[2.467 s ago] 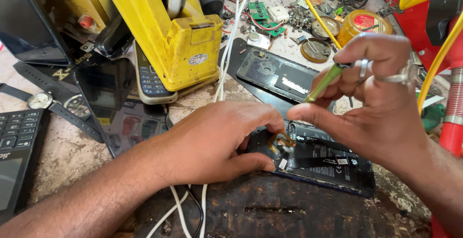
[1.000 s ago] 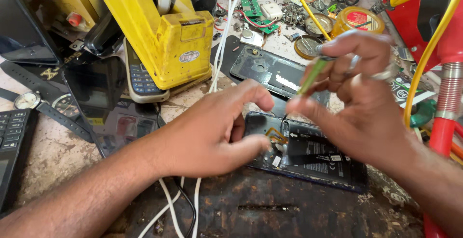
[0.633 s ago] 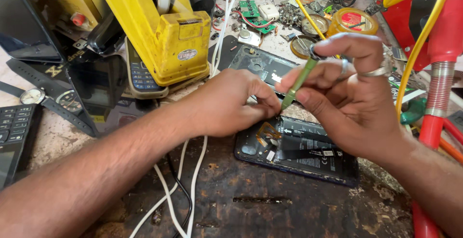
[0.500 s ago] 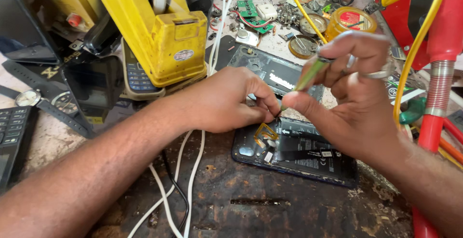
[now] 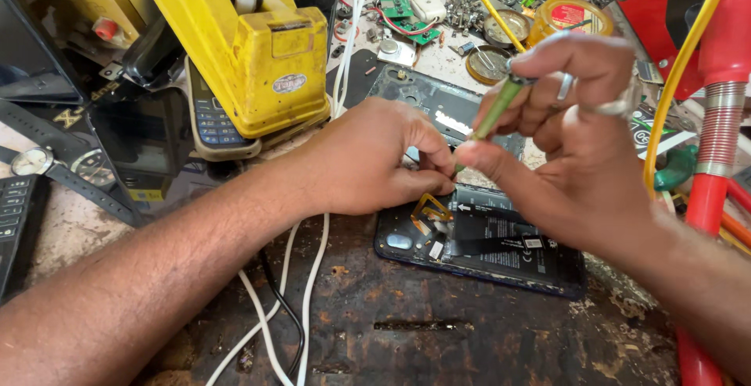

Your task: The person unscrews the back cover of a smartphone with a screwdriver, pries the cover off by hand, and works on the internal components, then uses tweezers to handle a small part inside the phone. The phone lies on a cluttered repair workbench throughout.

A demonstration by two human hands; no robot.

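Observation:
An opened dark phone (image 5: 493,245) lies back-up on the worn dark bench, its battery and a gold flex cable (image 5: 429,208) exposed. My left hand (image 5: 368,159) rests on the phone's upper left corner, fingertips pinched together at its top edge. My right hand (image 5: 571,136), wearing rings, grips a green-handled screwdriver (image 5: 494,112) tilted down to the left. Its tip meets the phone right beside my left fingertips. Whether a small part sits between those fingertips is hidden.
A removed black back cover (image 5: 438,108) lies just behind the phone. A yellow machine (image 5: 250,50) and a keypad phone (image 5: 215,120) stand at the back left. White cables (image 5: 313,276) run under my left arm. Circuit boards (image 5: 407,10), tape roll (image 5: 567,18), red hose (image 5: 708,198) surround.
My left hand slid up from the phone's middle to its top edge. The right hand brought the screwdriver tip down beside those fingers. The camera view shifted slightly.

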